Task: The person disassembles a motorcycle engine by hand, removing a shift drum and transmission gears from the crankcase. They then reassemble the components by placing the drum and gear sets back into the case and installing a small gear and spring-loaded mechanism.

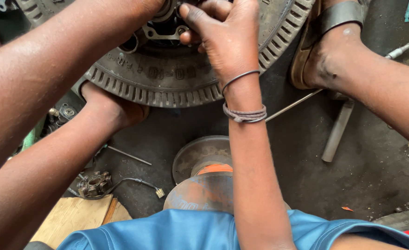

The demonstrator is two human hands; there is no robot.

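Observation:
A small black tyre [167, 78] lies on the dark floor, braced between my two feet. Both hands work at its metal hub [165, 32] at the top edge of the view. My right hand [223, 37], with thin bands on the wrist, has its fingers curled and pinched on a flat metal hub plate. My left hand [151, 7] reaches in from the left; it is mostly cut off by the frame edge and rests against a round metal piece of the hub. Its fingers are hidden.
My left foot [114, 109] and sandalled right foot [327, 51] flank the tyre. A metal disc [197, 155] and an orange-grey cylinder [204, 190] sit below. A grey tube [336, 132], thin rod [292, 104], wired round part [93, 184] and wooden board [74, 217] lie around.

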